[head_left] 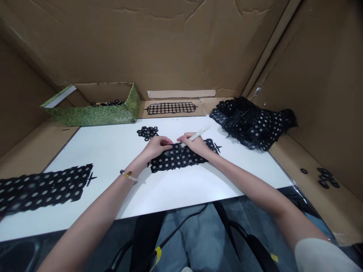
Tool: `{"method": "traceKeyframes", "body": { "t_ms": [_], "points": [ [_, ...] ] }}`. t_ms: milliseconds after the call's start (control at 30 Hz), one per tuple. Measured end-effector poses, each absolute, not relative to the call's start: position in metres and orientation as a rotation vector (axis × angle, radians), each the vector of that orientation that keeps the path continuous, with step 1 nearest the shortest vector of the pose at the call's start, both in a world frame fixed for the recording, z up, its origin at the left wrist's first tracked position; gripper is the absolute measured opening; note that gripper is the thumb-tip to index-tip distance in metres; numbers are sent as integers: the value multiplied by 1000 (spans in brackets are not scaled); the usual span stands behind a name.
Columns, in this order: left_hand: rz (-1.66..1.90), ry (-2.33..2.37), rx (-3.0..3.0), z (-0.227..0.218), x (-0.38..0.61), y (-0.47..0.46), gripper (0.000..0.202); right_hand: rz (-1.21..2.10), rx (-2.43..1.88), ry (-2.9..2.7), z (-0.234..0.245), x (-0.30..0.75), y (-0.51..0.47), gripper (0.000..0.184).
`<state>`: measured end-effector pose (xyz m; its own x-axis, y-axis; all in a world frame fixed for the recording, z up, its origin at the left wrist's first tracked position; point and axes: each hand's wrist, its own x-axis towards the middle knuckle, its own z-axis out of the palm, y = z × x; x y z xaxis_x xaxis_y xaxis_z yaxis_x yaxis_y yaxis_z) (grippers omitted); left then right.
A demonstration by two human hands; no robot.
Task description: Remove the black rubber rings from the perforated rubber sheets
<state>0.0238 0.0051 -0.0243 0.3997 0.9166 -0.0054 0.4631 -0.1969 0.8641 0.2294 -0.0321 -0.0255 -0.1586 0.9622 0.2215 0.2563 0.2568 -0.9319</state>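
A black perforated sheet (178, 158) full of round holes lies on the white board (181, 189) in the middle. My left hand (157, 145) rests on the sheet's upper left edge with its fingers curled and pressed against it. My right hand (195, 144) sits on the sheet's upper right part, closed around a slim white pen-like tool (197, 135) that points down at the sheet. A small heap of loose black rings (147, 132) lies just beyond my left hand.
A green cardboard tray (93, 109) holding several black rings stands at the back left. Another black sheet (171, 108) lies at the back, a stack of sheets (252, 121) at the right, spent sheets (42, 189) at the left. Loose rings (326, 177) lie far right. Cardboard walls surround everything.
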Motion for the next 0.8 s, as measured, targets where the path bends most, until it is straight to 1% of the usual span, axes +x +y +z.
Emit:
{"method": "traceKeyframes", "body": {
  "t_ms": [100, 200, 300, 467, 800],
  "points": [
    [726, 1142, 1767, -23, 28, 2, 26, 969, -1132, -1606, -27, 225, -32, 28],
    [662, 1157, 1806, -21, 25, 2, 31, 905, -1188, -1650, -29, 221, -34, 30],
    [577, 1203, 1913, -20, 22, 4, 28, 882, -1182, -1640, -30, 220, -36, 33],
    [642, 1170, 1826, -22, 27, -1, 22, 872, -1193, -1624, -27, 220, -38, 34],
    [740, 1160, 1647, -25, 31, -7, 38, 837, -1174, -1595, -31, 222, -36, 34]
  ]
}}
